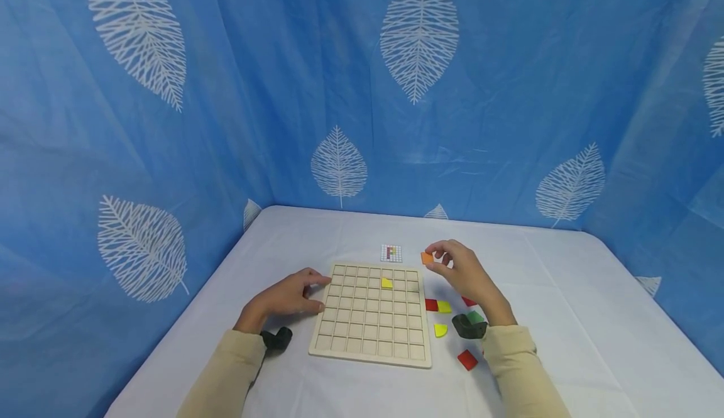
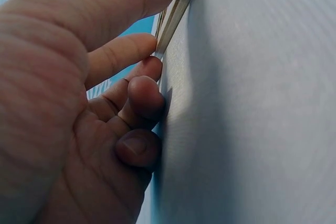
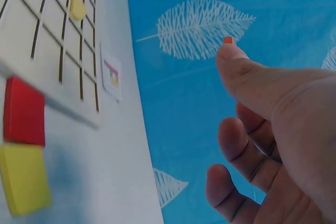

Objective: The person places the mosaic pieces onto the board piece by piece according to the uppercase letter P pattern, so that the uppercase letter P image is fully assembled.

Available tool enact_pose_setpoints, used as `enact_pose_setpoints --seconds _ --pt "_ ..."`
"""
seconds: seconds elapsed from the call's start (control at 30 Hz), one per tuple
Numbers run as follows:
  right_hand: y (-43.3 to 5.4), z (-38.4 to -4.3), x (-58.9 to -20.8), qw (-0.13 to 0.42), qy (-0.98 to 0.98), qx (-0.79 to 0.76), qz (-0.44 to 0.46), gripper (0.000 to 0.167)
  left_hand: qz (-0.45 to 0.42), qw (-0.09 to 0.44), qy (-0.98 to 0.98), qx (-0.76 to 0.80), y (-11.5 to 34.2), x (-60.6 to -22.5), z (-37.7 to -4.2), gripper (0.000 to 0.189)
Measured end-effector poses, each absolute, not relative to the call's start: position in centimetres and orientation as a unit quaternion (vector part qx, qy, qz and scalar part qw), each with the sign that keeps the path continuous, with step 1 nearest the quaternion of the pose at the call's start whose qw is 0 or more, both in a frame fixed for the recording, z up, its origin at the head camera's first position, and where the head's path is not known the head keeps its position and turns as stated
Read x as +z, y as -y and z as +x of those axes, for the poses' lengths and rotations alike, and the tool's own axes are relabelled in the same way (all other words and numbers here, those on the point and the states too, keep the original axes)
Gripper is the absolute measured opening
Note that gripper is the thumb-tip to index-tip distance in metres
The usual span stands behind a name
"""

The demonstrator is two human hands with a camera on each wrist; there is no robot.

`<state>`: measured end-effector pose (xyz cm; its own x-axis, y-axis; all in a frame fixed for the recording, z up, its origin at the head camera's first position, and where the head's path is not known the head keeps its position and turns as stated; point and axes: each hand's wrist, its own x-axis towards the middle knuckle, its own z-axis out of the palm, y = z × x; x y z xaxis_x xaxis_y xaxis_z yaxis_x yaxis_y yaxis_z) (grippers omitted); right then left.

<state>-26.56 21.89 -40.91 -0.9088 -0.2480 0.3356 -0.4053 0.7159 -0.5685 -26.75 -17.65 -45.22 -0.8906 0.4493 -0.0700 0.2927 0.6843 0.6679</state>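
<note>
My right hand (image 1: 460, 269) pinches an orange tile (image 1: 427, 258) between thumb and fingers, raised beyond the far right corner of the wooden grid board (image 1: 370, 332). In the right wrist view only a small bit of the orange tile (image 3: 228, 40) shows past the thumb tip. My left hand (image 1: 287, 293) rests at the board's left side, its thumb and index finger touching the edge and the other fingers loosely bent on the cloth. One yellow tile (image 1: 387, 283) with a cut-away corner sits in a cell of the far part of the grid.
A small printed card (image 1: 391, 253) with a coloured grid lies behind the board. Right of the board are a red tile (image 1: 432, 305), a yellow tile (image 1: 444, 307), a yellow rounded piece (image 1: 440, 330), another red tile (image 1: 467, 360) and a green piece (image 1: 475, 317). Blue curtains (image 1: 421, 154) surround the table.
</note>
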Motion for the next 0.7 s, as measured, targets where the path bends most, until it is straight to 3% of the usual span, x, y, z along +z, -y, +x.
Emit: enact_pose_setpoints --seconds 0.7 --pt "-16.2 -27.3 -42.3 0.086 0.906 0.389 0.14 0.025 0.205 0.112 -0.911 0.341 17.9 -45.5 -26.7 0.06"
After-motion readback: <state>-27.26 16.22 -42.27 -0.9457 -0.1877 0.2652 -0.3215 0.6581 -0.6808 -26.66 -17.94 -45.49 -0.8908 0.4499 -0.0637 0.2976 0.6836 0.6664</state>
